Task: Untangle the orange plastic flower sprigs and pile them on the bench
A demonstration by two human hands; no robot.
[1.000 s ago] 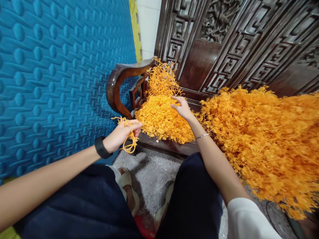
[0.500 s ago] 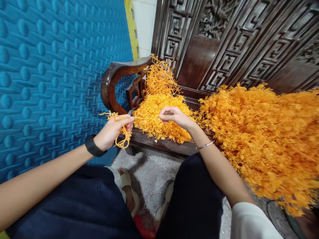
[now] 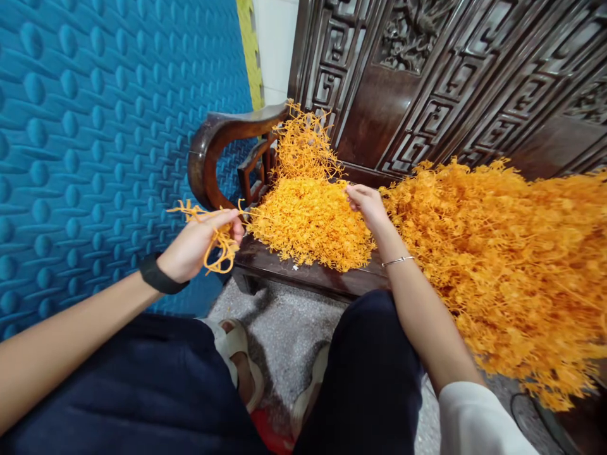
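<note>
My left hand (image 3: pixel 202 237) is closed around a small bunch of thin orange plastic stems (image 3: pixel 222 249), which stick out past the wrist side and loop down below the fingers. A thin strand runs from its fingertips toward the pile. My right hand (image 3: pixel 367 203) is in a pinch over the right edge of the pile of small orange flower-like plastic pieces (image 3: pixel 310 221); what sits between its fingertips, if anything, is too small to make out. Behind that pile lies a looser heap of bare orange stems (image 3: pixel 306 145).
The piles rest on a dark wooden bench (image 3: pixel 303 275) with a curved armrest (image 3: pixel 202 158) and a carved back (image 3: pixel 374 120). A large mass of orange plastic sprigs (image 3: pixel 512 265) fills the right side. Blue foam matting (image 3: pixel 95 126) is at left.
My right hand has moved right and farther back, away from my left hand. My left hand has shifted slightly left, still holding the stems.
</note>
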